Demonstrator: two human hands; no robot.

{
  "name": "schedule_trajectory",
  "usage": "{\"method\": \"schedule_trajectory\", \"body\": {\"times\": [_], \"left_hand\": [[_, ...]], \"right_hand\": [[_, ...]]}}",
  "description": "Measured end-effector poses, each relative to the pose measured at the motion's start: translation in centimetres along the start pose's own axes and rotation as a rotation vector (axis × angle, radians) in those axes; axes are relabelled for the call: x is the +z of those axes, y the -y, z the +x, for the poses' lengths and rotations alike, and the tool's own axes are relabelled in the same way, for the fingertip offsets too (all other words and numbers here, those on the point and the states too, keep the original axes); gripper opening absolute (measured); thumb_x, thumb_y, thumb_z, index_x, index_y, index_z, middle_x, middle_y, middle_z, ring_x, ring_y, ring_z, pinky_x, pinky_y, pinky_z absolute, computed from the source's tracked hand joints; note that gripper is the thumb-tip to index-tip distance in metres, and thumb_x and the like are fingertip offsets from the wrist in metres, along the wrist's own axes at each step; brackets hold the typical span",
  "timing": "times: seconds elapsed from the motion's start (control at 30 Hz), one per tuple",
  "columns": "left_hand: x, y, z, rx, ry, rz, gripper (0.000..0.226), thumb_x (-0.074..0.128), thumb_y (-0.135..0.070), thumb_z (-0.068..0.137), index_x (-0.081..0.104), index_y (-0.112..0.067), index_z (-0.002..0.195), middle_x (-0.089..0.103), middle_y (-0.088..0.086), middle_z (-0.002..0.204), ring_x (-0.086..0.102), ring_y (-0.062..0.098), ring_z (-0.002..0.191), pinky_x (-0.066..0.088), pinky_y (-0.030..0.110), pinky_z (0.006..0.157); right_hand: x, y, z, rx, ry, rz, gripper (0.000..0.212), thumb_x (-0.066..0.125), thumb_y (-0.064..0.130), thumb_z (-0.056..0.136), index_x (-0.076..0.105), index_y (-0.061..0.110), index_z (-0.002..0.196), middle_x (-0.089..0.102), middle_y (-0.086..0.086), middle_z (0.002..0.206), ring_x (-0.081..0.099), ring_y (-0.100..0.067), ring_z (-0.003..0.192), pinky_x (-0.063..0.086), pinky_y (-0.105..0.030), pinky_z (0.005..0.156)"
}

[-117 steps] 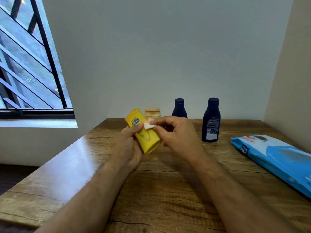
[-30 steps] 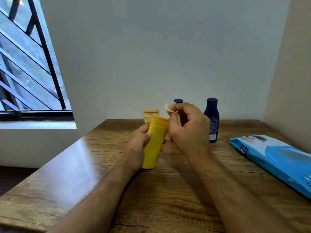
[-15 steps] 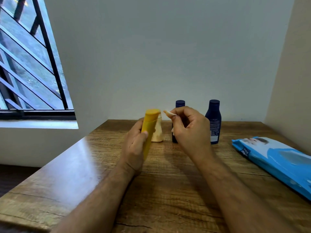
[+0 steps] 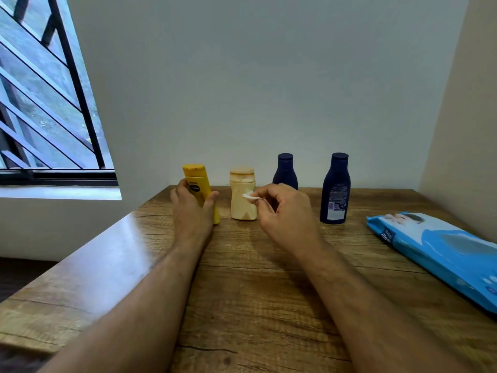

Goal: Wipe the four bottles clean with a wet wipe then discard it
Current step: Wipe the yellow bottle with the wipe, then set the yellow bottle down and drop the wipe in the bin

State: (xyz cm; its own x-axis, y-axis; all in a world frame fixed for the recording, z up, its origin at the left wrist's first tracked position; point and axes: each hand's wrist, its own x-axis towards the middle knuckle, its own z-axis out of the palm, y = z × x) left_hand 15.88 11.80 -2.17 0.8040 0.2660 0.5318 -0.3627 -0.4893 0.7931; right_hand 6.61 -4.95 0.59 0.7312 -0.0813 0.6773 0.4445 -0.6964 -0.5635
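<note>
Four bottles line the back of the wooden table. My left hand grips the yellow bottle, which stands at the left end, tilted slightly. Beside it is a cream bottle. My right hand pinches a small folded white wet wipe just in front of the cream bottle. A dark blue bottle stands partly hidden behind my right hand. A taller dark blue bottle stands to the right, apart from both hands.
A blue pack of wet wipes lies flat at the table's right edge. A barred window is at the left, walls close off the back and right.
My left hand has carried the yellow bottle away from me and set it at the left end of the row. My right hand with the wipe has moved down to the cream bottle.
</note>
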Motion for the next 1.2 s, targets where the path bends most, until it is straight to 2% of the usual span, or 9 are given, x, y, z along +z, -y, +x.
{"method": "schedule_trajectory", "body": {"times": [0.17, 0.4, 0.63, 0.77, 0.93, 1.03, 1.1, 1.2], "left_hand": [[0.7, 0.6, 1.1, -0.001, -0.008, 0.068, 0.077, 0.077, -0.032, 0.088, 0.037, -0.008, 0.149, 0.042, 0.011, 0.145, 0.044, 0.027, 0.134, 0.038, 0.039, 0.113], [0.9, 1.1, 1.6, -0.078, 0.007, 0.041, 0.080, 0.085, -0.026, 0.081, 0.040, -0.010, 0.145, 0.045, 0.011, 0.142, 0.048, 0.027, 0.131, 0.043, 0.040, 0.112], [1.0, 1.6, 1.8, -0.148, 0.065, 0.093, 0.088, 0.091, -0.031, 0.073, 0.042, -0.010, 0.143, 0.048, 0.011, 0.141, 0.050, 0.028, 0.129, 0.047, 0.045, 0.109], [1.0, 1.1, 1.4, -0.170, 0.082, 0.136, 0.095, 0.092, -0.032, 0.070, 0.039, -0.009, 0.145, 0.046, 0.013, 0.143, 0.050, 0.030, 0.130, 0.046, 0.045, 0.109], [0.7, 0.7, 1.0, -0.187, 0.101, 0.131, 0.106, 0.095, -0.033, 0.066, 0.033, -0.008, 0.148, 0.041, 0.015, 0.146, 0.046, 0.031, 0.133, 0.044, 0.046, 0.110], [0.4, 0.3, 0.4, -0.210, 0.084, 0.130, 0.098, 0.085, -0.025, 0.074, 0.027, -0.006, 0.151, 0.035, 0.016, 0.148, 0.041, 0.034, 0.136, 0.040, 0.047, 0.114], [-0.2, -0.2, -0.2, -0.194, 0.016, 0.127, 0.085, 0.076, -0.022, 0.077, 0.030, -0.004, 0.147, 0.037, 0.017, 0.144, 0.041, 0.035, 0.134, 0.040, 0.048, 0.113], [-1.4, -1.1, -1.7, -0.003, -0.031, 0.198, 0.055, 0.067, -0.020, 0.085, 0.045, -0.005, 0.134, 0.047, 0.014, 0.129, 0.048, 0.029, 0.119, 0.044, 0.038, 0.096]], "right_hand": [[0.4, -0.3, 0.0, 0.010, 0.046, -0.031, 0.018, 0.062, 0.019, 0.093, 0.071, 0.027, 0.106, 0.060, 0.017, 0.094, 0.054, 0.005, 0.079, 0.042, -0.003, 0.061], [0.3, -0.3, 0.1, 0.008, 0.068, -0.044, 0.019, 0.061, 0.019, 0.093, 0.072, 0.025, 0.107, 0.058, 0.017, 0.094, 0.054, 0.004, 0.081, 0.041, -0.007, 0.065], [0.1, -0.5, 0.0, 0.026, 0.077, -0.041, 0.019, 0.061, 0.019, 0.094, 0.071, 0.026, 0.109, 0.061, 0.014, 0.097, 0.053, 0.003, 0.081, 0.038, -0.007, 0.064], [0.0, -0.5, -0.1, 0.020, 0.075, -0.053, 0.018, 0.061, 0.019, 0.094, 0.071, 0.027, 0.107, 0.056, 0.020, 0.092, 0.053, 0.005, 0.080, 0.039, -0.006, 0.062], [0.1, -0.5, -0.2, 0.019, 0.073, -0.074, 0.018, 0.061, 0.019, 0.094, 0.071, 0.027, 0.107, 0.057, 0.018, 0.095, 0.054, 0.004, 0.082, 0.040, -0.007, 0.064], [0.1, -0.5, -0.3, 0.035, 0.081, -0.079, 0.019, 0.061, 0.021, 0.095, 0.070, 0.027, 0.111, 0.061, 0.014, 0.101, 0.053, 0.004, 0.082, 0.040, -0.006, 0.066], [0.1, -0.6, -0.2, 0.055, 0.089, -0.076, 0.022, 0.061, 0.024, 0.095, 0.069, 0.026, 0.115, 0.063, 0.012, 0.105, 0.054, 0.004, 0.083, 0.041, -0.006, 0.068], [0.1, -0.5, -0.1, 0.093, 0.098, -0.074, 0.024, 0.062, 0.027, 0.095, 0.068, 0.025, 0.118, 0.064, 0.010, 0.109, 0.054, 0.003, 0.085, 0.041, -0.007, 0.068]]}}
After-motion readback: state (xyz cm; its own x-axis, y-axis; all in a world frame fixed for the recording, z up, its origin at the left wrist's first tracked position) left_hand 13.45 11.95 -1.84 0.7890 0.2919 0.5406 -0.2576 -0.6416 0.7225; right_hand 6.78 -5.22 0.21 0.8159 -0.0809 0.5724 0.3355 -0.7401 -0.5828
